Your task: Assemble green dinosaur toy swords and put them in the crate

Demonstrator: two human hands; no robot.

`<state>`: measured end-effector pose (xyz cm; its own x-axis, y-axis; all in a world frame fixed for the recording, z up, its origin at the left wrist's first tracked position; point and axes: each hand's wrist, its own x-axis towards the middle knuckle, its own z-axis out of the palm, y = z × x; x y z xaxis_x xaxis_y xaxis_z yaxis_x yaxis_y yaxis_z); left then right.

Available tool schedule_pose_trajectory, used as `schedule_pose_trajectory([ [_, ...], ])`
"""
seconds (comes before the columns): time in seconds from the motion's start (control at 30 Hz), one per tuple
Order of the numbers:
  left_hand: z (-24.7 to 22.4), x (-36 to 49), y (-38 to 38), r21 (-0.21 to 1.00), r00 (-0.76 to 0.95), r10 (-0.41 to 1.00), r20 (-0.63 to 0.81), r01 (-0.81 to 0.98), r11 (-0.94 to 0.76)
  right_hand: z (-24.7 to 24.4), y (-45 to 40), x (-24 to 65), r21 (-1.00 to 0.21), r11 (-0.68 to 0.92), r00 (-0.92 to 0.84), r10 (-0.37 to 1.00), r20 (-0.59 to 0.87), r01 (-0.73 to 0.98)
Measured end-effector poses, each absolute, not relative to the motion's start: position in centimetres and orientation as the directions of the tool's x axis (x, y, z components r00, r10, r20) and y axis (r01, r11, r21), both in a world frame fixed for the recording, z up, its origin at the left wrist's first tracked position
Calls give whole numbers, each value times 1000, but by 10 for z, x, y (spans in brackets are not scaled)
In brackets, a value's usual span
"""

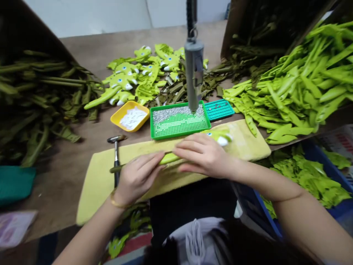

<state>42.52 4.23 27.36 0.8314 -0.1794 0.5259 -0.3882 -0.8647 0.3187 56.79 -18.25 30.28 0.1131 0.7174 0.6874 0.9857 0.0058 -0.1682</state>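
A lime-green plastic toy piece (224,137) with a blue eye and white tips lies along the yellow pad (242,141). My right hand (208,154) is closed over its middle, hiding much of it. My left hand (140,173) pinches a long dark olive strip (117,169), whose end sticks out to the left across a hammer's handle. The strip meets the narrow lime-green end between my two hands. The hammer (116,141) rests on the left part of the pad, head away from me.
A grey power screwdriver (194,70) hangs over a green tray (180,136) of small metal screws. Beside it are a yellow bowl (112,119) of white pieces and a teal tray (220,114). Olive parts (52,81) pile up left, lime-green parts (309,81) right. A blue crate (338,211) stands lower right.
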Motion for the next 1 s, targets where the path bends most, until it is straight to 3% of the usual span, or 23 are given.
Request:
schedule_pose_trajectory([
  [0.1,260,404,75,299,853,-267,449,-425,-854,319,-214,627,-268,-266,374,537,756,926],
  [0.2,248,390,88,273,891,-250,380,-366,-890,319,-243,729,-474,-664,771,256,584,579],
  [0.27,245,396,77,266,899,-197,391,-316,-911,312,-255,794,-442,-856,896,52,442,268],
  [0.33,244,416,53,281,885,-135,445,-282,-917,302,-261,840,-362,-932,942,-117,316,5],
  [0.43,242,461,6,306,874,-78,480,-250,-919,295,-266,867,-412,-900,957,-230,179,-140],
  [0.57,232,506,-33,278,906,-53,421,-184,-943,307,-287,858,-548,-830,956,-236,173,-106],
  [0.8,229,511,-32,411,926,-49,373,-213,-887,336,-334,781,-840,-542,999,-24,-25,-34],
  [0.9,240,508,-22,493,945,-88,315,-242,-836,331,-340,734,-935,-355,999,52,-14,5],
  [1.0,255,504,-7,492,944,-102,315,-254,-833,333,-351,688,-944,-323,990,141,25,69],
])
